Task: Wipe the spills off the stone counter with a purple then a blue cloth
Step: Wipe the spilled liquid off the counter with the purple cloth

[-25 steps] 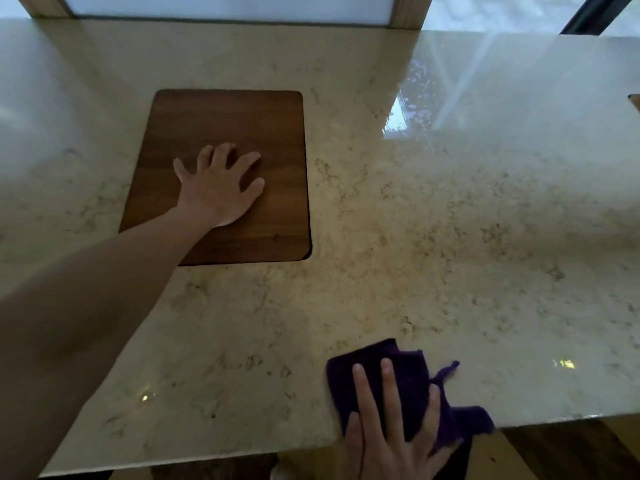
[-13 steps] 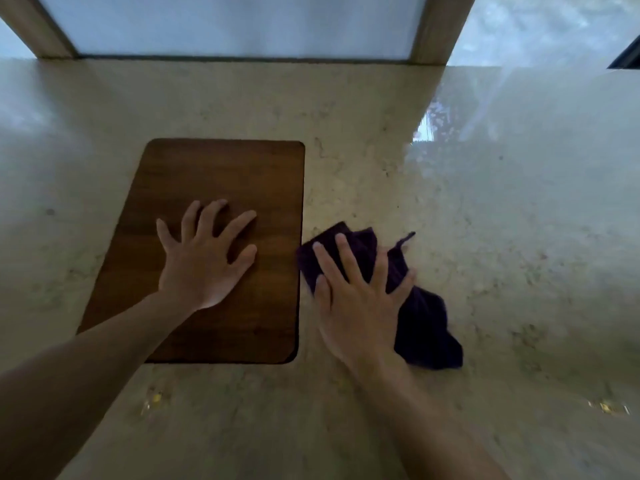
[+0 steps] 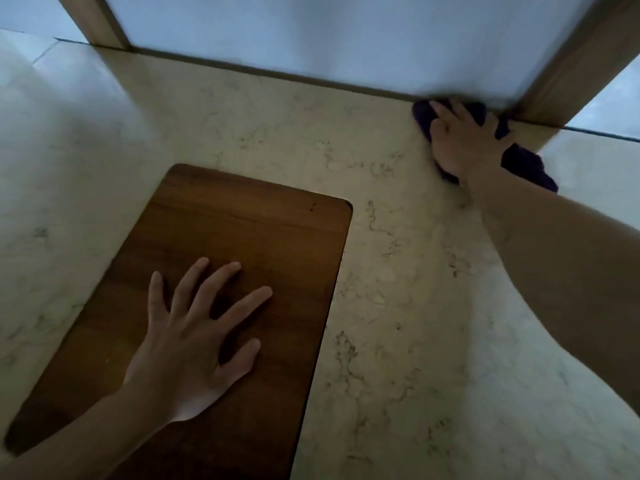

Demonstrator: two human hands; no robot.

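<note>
**Purple cloth pressed against the far edge of the desk**

Seen from above, a pale, veined stone desk [image 3: 398, 306] fills the view. The person's right hand [image 3: 465, 143] reaches to the far side, arm stretched out across the stone. Its palm lies flat on top of a purple cloth [image 3: 526, 168], with the fingers [image 3: 441, 110] spread over the fabric. The grip is wide and pressing down, not closed around the cloth. The cloth is bunched, dark and slightly blurred. It sits on the stone right at the back edge, touching the base of a frosted window panel [image 3: 346, 36] and beside a wooden frame post [image 3: 568, 74]. Part of the cloth shows on either side of the hand.

The left hand [image 3: 194, 344] rests palm down on a dark wooden board [image 3: 249, 244] nearer the person, on the left. Its fingers are fanned wide and hold nothing. The board lies flat, with rounded corners, well apart from the cloth. A second wooden frame post [image 3: 93, 19] stands at the far left.
</note>
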